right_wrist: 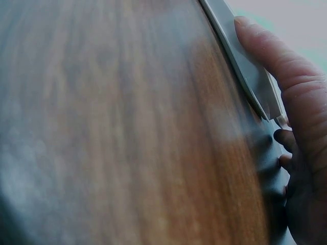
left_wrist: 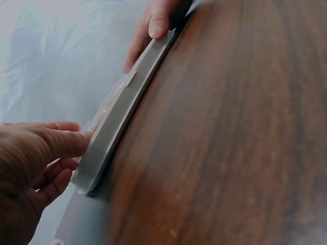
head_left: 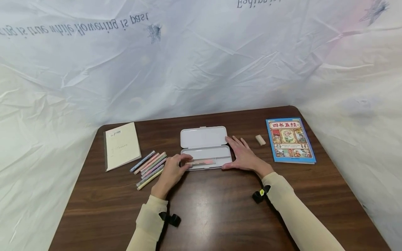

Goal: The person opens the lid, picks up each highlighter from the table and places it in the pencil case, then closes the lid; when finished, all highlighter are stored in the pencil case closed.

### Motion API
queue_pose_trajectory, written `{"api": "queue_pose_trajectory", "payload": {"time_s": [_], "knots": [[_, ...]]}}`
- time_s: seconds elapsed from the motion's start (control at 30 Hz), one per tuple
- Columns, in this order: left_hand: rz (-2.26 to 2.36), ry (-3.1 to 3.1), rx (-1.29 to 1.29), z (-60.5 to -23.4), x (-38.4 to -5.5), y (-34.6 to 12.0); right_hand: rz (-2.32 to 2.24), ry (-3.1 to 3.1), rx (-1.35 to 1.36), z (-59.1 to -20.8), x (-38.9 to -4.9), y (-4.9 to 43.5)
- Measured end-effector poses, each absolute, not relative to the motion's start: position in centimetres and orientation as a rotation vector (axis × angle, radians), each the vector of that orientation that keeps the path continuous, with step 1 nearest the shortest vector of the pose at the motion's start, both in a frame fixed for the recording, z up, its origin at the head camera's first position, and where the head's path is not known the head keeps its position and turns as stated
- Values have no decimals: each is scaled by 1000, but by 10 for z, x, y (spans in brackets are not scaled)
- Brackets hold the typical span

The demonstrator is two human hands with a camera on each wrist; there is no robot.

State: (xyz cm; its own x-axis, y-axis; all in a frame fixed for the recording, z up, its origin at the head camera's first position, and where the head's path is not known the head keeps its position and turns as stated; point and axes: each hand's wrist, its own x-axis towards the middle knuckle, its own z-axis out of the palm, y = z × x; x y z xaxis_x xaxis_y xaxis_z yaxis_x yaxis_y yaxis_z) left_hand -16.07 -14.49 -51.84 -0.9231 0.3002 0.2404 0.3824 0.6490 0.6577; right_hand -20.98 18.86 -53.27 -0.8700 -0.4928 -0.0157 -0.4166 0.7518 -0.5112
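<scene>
Clear item (head_left: 207, 161) is pinched by L hand (head_left: 172, 170), prob. being laid in case (head_left: 203, 137), spanned by splayed R hand (head_left: 246, 158); grip release prob. needed next.

"What's mid-table on your head feed?"
"I see a white pencil case (head_left: 203, 137), open, lid toward twelve o'clock. At its eight, I have the left hand (head_left: 172, 171) pinching the end of a pinkish pen (head_left: 205, 162) in the tray."
"And the right hand (head_left: 245, 157)?"
"Fingers spread against the case's three o'clock end."
"Anything around it?"
"Between eight and nine, I get a bunch of pastel pens (head_left: 153, 171); beyond them, at nine, a cream notebook (head_left: 122, 146). Toward three, a small pale block (head_left: 260, 140), then a blue-bordered book (head_left: 290, 140). The table (head_left: 103, 205) is dark wood, with a wrinkled sheet (head_left: 176, 80) behind at twelve."
</scene>
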Motion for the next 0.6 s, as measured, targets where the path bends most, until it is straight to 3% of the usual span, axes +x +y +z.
{"api": "queue_pose_trajectory", "payload": {"time_s": [0.6], "knots": [[-1150,-2825,-544,-513,-165,-143,-773,2802,-731,-536,-211,189]]}}
